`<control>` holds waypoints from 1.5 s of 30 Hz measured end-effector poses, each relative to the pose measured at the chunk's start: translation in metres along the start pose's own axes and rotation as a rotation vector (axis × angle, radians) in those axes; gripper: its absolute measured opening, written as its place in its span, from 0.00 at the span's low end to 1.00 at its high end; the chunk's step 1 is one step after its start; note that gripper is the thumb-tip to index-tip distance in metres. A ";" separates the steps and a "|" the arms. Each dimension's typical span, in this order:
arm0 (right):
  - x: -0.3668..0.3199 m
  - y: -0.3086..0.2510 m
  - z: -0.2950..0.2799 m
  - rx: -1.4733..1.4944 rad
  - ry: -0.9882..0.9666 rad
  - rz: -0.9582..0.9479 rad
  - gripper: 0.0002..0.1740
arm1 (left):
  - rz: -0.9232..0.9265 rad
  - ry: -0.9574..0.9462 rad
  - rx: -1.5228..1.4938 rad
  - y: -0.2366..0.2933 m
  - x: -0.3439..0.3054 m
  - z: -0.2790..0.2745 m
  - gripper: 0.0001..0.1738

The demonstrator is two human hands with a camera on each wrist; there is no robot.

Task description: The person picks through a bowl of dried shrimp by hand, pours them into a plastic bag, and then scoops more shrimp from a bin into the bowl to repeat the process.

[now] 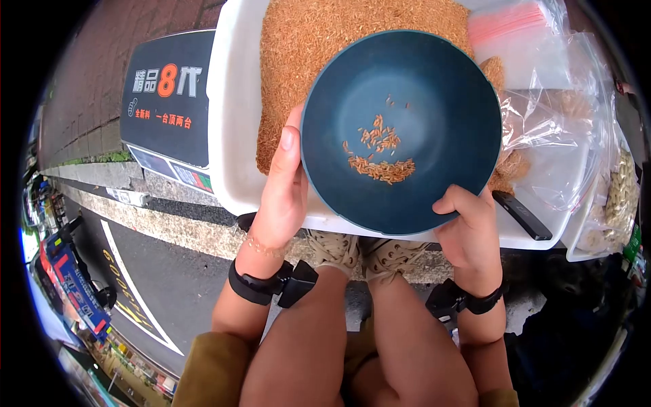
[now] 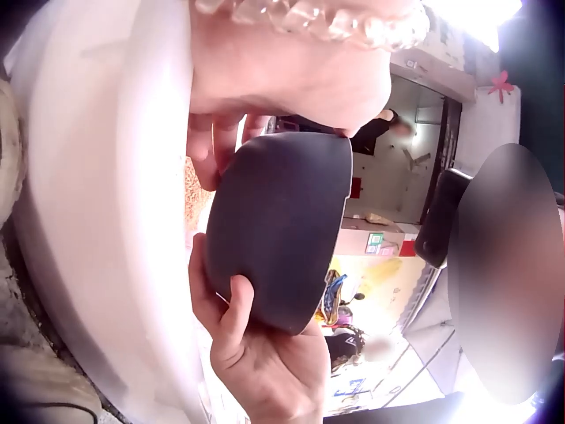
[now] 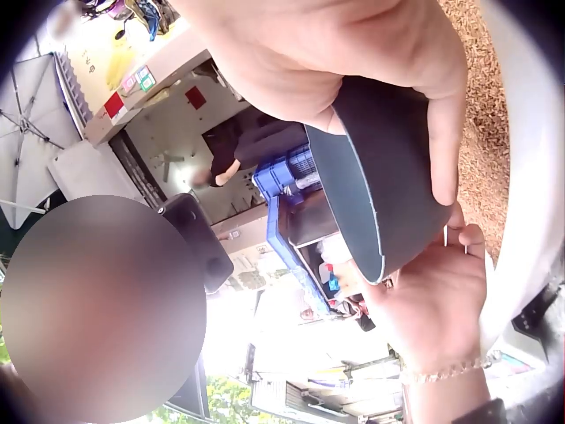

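Note:
A dark teal bowl is held over a white tub, its inside facing the head camera. A small scatter of brown grains lies in it. At the bowl's left side, my left hand holds it, thumb along the outside and other fingers partly hidden behind. My right hand grips the lower right rim, thumb over the inside and fingers beneath. The left wrist view shows the bowl's dark outside between both hands. In the right wrist view, right-hand fingers lie along its underside.
The white tub holds a heap of brown grain below the bowl. Clear plastic bags and a black slim object lie at the right. A dark box with printed lettering stands left of the tub.

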State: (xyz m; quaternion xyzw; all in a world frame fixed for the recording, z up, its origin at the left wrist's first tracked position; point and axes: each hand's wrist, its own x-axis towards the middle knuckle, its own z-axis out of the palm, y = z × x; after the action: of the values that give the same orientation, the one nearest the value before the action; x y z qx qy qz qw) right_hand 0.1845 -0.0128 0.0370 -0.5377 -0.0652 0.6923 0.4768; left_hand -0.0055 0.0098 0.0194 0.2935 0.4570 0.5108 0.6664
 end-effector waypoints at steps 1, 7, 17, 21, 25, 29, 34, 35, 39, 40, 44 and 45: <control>0.001 0.002 -0.003 -0.032 -0.012 0.000 0.20 | 0.019 0.004 0.025 -0.001 -0.001 0.000 0.30; 0.003 0.003 -0.008 -0.037 0.007 0.006 0.16 | 0.075 -0.151 0.242 0.002 0.000 -0.002 0.44; 0.001 0.007 -0.010 -0.022 -0.005 -0.017 0.16 | 0.142 -0.155 0.262 0.005 -0.001 0.001 0.46; 0.002 0.004 -0.001 -0.030 -0.049 0.005 0.20 | 0.111 -0.067 0.085 -0.002 -0.002 0.000 0.37; 0.007 -0.005 0.003 -0.035 -0.149 0.087 0.29 | -0.043 -0.019 -0.029 -0.011 0.004 -0.015 0.30; 0.012 -0.014 0.003 0.090 -0.184 0.257 0.30 | -0.034 0.162 0.182 -0.011 0.007 0.004 0.31; 0.012 -0.050 -0.015 0.110 -0.097 -0.078 0.23 | -0.024 0.031 0.660 -0.004 0.008 0.013 0.31; 0.005 -0.067 -0.012 0.130 -0.081 -0.193 0.24 | -0.053 0.011 0.652 0.000 0.007 0.017 0.28; -0.016 -0.130 -0.023 0.071 -0.002 -0.562 0.22 | -0.068 -0.038 0.645 -0.009 0.008 0.011 0.23; -0.018 -0.144 -0.027 0.071 0.070 -0.669 0.22 | -0.060 -0.047 0.640 -0.012 0.008 0.009 0.23; -0.017 -0.191 -0.043 0.090 0.088 -0.898 0.24 | -0.017 -0.072 0.805 -0.015 0.009 0.004 0.24; -0.014 -0.198 -0.046 0.089 0.085 -0.901 0.24 | 0.031 -0.089 0.874 -0.015 0.009 0.004 0.22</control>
State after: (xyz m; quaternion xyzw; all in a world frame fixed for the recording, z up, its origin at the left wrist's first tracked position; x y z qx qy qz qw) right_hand 0.3379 0.0642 0.1473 -0.4626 -0.2430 0.3951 0.7555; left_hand 0.0045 0.0141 0.0058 0.5764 0.5966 0.2661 0.4909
